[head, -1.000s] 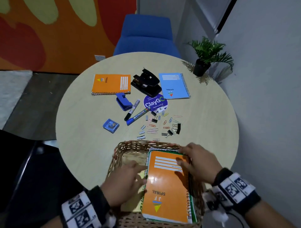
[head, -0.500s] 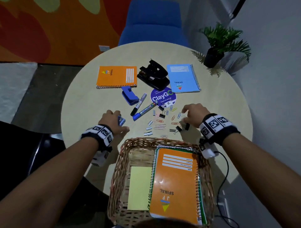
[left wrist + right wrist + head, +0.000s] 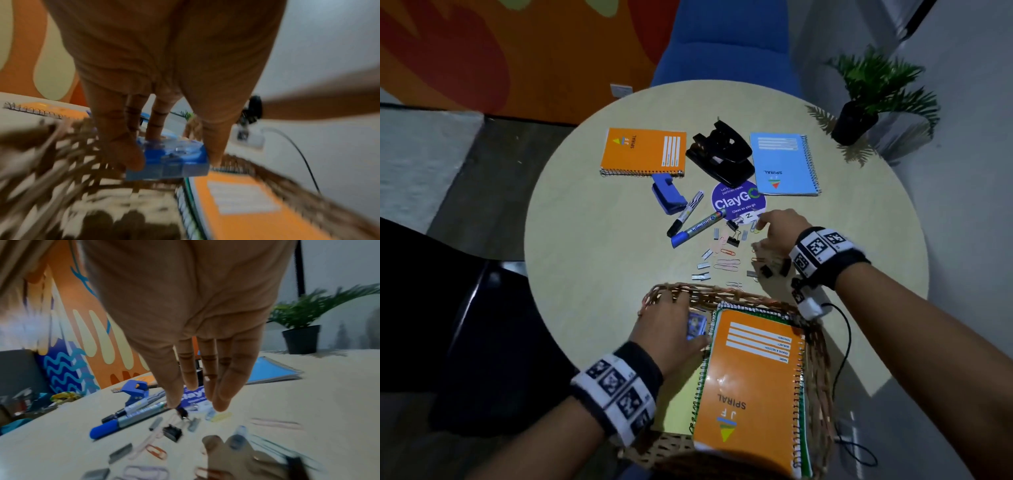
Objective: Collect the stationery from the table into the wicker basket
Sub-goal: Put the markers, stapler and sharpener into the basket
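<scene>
The wicker basket [image 3: 688, 291] sits at the table's near edge and holds an orange spiral notebook [image 3: 750, 383] and a yellow pad [image 3: 678, 404]. My left hand [image 3: 671, 322] is at its far left corner, gripping a small blue box [image 3: 176, 164] just above the basket floor. My right hand [image 3: 763, 233] hovers with straight fingers over scattered paper clips [image 3: 727, 263] and binder clips [image 3: 732, 236], near the ClayGo sticker [image 3: 738, 202]. Farther out lie a blue marker [image 3: 698, 228], a black marker [image 3: 686, 214], a small blue punch [image 3: 669, 193], an orange notebook [image 3: 643, 150], a black hole punch [image 3: 719, 156] and a blue notebook [image 3: 782, 164].
Several staple strips [image 3: 700, 275] lie between the clips and the basket. A potted plant [image 3: 859, 113] stands at the table's far right edge, and a blue chair [image 3: 726, 41] is behind the table. A cable [image 3: 846, 342] hangs from my right wrist beside the basket.
My left hand lifted the blue box off the table and carried it back to the basket. My right hand moved forward from the binder clips toward the sticker.
</scene>
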`<act>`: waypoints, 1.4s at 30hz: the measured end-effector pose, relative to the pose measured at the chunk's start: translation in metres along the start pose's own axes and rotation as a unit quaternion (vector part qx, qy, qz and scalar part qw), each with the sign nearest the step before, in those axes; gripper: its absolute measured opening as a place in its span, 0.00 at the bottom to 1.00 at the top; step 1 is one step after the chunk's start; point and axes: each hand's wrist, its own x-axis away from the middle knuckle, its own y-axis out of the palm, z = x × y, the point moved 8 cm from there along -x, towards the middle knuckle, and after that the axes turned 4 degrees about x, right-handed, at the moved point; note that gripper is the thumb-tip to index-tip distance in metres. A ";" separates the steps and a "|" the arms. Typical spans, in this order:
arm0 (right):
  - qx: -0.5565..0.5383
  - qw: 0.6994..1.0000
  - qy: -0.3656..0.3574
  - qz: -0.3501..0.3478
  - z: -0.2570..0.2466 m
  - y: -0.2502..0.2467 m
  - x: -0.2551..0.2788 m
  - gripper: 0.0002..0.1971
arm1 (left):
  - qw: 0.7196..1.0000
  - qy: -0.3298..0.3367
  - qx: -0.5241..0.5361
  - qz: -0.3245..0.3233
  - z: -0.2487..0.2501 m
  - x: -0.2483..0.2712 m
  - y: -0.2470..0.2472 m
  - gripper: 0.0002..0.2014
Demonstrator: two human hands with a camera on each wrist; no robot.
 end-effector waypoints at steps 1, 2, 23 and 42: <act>0.009 1.000 -0.019 -0.001 -0.016 -0.003 -0.006 0.20 | 1.000 -0.020 0.001 -0.003 -0.001 -0.001 0.010 0.34; 0.018 0.999 -0.037 0.000 -0.032 -0.005 -0.013 0.19 | 0.999 -0.038 0.013 -0.002 -0.003 -0.001 0.016 0.34; 0.093 0.969 -0.226 0.026 -0.134 -0.024 0.062 0.04 | 0.972 -0.137 0.095 0.165 -0.115 0.081 -0.057 0.20; 0.120 0.881 -0.456 0.028 -0.203 0.084 0.160 0.12 | 0.986 -0.093 0.082 0.109 -0.123 0.024 -0.051 0.17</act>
